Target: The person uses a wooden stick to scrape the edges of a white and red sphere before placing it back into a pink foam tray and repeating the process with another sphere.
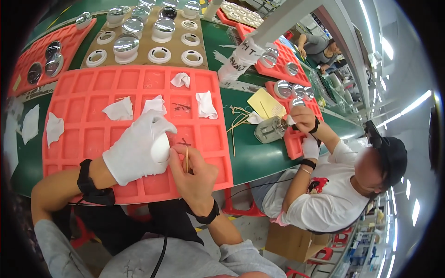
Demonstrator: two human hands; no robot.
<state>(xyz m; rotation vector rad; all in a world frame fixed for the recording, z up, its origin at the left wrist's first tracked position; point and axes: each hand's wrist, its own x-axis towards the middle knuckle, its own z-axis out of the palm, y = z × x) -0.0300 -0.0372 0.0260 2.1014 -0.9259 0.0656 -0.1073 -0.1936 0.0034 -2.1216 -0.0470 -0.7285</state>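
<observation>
My left hand (pixel 132 150), in a white glove, is closed around a smooth white round part (pixel 160 148) and holds it over the red compartment tray (pixel 95 143). Part of that piece is hidden by the fingers. My bare right hand (pixel 197 173) pinches a thin wooden stick (pixel 187 158) upright, close beside the white part. Whether the stick touches it, I cannot tell. Several white cloth scraps lie in the tray, one (pixel 119 109) beyond my left hand and another (pixel 206 105) near the right edge. Dark thin bits (pixel 181 107) sit in one compartment.
Behind the tray, a brown board (pixel 139 60) carries clear domes on white bases and white rings (pixel 159 55). A wrapped post (pixel 238 60) rises at its right. A co-worker's hand (pixel 303 119) is near a glass jar (pixel 270 129), with loose sticks (pixel 238 121) and a yellow pad (pixel 266 104) close by.
</observation>
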